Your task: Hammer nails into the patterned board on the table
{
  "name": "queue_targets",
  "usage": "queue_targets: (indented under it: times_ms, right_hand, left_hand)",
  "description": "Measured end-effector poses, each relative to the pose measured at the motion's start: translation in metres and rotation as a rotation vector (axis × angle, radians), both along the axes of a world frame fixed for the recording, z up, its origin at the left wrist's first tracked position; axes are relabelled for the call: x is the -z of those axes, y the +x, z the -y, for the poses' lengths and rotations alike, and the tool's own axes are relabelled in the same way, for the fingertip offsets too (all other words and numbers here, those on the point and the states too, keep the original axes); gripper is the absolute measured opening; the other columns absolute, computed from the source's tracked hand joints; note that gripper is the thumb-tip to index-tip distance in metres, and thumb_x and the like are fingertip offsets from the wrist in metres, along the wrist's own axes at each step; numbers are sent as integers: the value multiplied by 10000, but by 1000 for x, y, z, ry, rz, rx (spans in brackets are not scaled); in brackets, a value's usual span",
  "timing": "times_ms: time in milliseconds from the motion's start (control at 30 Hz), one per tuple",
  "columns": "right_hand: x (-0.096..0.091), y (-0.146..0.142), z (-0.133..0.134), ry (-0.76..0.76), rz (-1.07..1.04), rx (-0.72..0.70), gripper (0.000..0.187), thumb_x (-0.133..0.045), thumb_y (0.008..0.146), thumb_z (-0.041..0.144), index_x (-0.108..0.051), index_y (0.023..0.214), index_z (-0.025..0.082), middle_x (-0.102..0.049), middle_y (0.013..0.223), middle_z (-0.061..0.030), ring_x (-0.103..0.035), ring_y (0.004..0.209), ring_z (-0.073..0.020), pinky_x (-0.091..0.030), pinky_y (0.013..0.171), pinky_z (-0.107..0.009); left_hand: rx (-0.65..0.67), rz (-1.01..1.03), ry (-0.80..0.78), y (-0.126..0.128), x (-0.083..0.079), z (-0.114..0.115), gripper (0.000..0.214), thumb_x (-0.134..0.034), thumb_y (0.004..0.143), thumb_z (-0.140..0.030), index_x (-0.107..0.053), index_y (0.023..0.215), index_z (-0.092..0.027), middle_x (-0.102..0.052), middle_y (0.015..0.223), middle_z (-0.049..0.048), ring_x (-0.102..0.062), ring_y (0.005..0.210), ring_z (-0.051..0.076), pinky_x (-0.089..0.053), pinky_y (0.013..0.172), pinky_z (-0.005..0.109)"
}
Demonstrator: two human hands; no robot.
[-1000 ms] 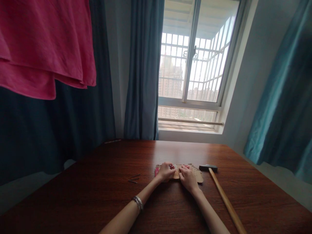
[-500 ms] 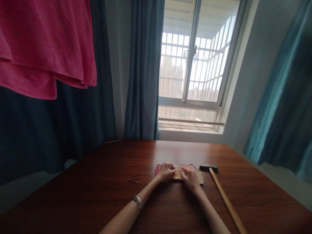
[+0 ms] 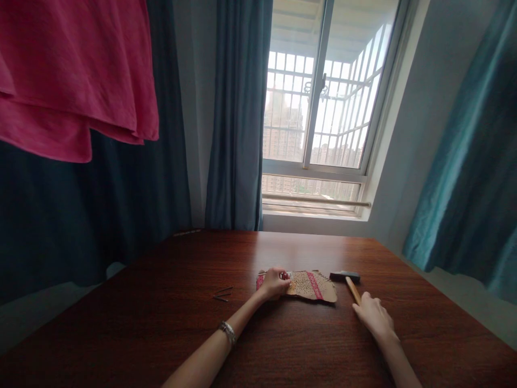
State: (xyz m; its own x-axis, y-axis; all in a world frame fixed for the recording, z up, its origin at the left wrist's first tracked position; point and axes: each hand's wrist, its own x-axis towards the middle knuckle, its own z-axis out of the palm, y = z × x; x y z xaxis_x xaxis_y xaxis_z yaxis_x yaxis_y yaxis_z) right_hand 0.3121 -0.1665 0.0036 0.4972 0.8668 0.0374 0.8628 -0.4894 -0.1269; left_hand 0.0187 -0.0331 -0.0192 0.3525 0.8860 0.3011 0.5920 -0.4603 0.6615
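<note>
A flat tan piece (image 3: 309,285) with small dots and red bands lies on the dark wooden table (image 3: 161,323). My left hand (image 3: 274,283) is closed on its left end. My right hand (image 3: 375,317) lies over the wooden handle of a hammer (image 3: 348,282), whose dark head rests just right of the tan piece. The fingers curl down over the handle; the grip itself is hidden from view. A bracelet sits on my left wrist.
Two or three thin nails (image 3: 222,294) lie on the table left of my left hand. A pink cloth (image 3: 76,81) hangs at upper left. Blue curtains flank a barred window (image 3: 319,108) behind the table.
My right hand has left the tan piece and moved right and toward me, onto the hammer handle. The left hand stays on the piece's left end.
</note>
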Motion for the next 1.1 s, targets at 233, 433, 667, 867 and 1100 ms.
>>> queue_targets:
  times_ms: [233, 433, 667, 867, 1100]
  right_hand:
    - [16, 2, 7, 38, 64, -117, 342, -268, 915, 317, -570, 941, 160, -637, 925, -150, -661, 846, -267, -449, 684, -332]
    - [-3, -7, 4, 284, -161, -111, 312, -296, 893, 307, -566, 840, 161, -632, 811, -127, -639, 784, -231, -433, 624, -288]
    - [-45, -49, 4, 486, -1173, -241, 312, -530, 726, 486, -528, 755, 176, -479, 609, 38, -423, 381, -69, -279, 330, -194]
    - [-66, -100, 15, 327, -1516, -364, 426, -660, 599, 552, -477, 643, 170, -443, 545, 68, -369, 344, -27, -239, 295, -157]
    - [-62, -128, 14, 261, -1505, -396, 450, -623, 608, 592, -421, 604, 190, -384, 491, 91, -365, 316, -35, -231, 271, -163]
  left_hand:
    - [0, -4, -11, 0, -3, 1, 191, -585, 670, -316, -697, 707, -166, -667, 708, 7, -581, 679, 136, -379, 601, 203]
    - [13, -15, -8, 0, -4, 3, 194, -563, 680, -303, -704, 726, -178, -665, 701, -5, -578, 676, 131, -377, 615, 203]
    - [11, -35, -21, 0, -4, 3, 190, -556, 685, -299, -693, 720, -173, -658, 692, -6, -569, 686, 131, -370, 614, 203]
    - [11, -30, -3, 0, -3, 3, 168, -561, 679, -286, -681, 700, -170, -653, 689, -7, -563, 669, 124, -362, 598, 199]
    - [23, -18, -24, 0, -9, 7, 173, -557, 695, -291, -679, 701, -169, -663, 701, -3, -577, 683, 133, -374, 608, 198]
